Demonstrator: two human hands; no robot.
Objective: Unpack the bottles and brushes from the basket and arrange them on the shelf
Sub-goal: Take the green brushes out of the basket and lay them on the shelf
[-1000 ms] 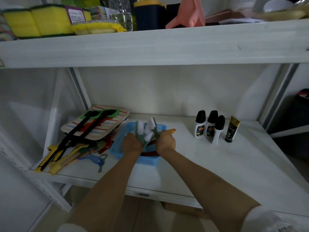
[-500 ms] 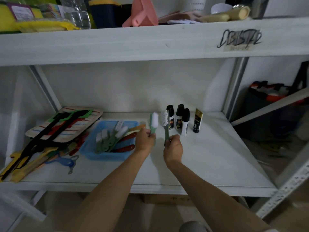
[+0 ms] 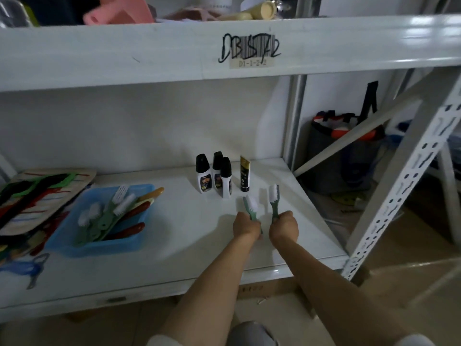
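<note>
Head view: left hand [image 3: 245, 224] grips green brush [image 3: 250, 206]; right hand [image 3: 284, 226] grips another brush [image 3: 273, 199].

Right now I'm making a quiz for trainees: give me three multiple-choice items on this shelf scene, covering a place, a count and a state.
1. Where is the blue basket? A left of the bottles; B right of them; C upper shelf.
2. How many black-capped white bottles stand there? A one; B three; C five.
3. What is the right hand doing? A resting open; B gripping a green brush; C holding a bottle.

Answers: 1 A, it sits left of them on the same shelf. 2 B, three stand beside a dark tube. 3 B, its fingers curl round the handle.
</note>
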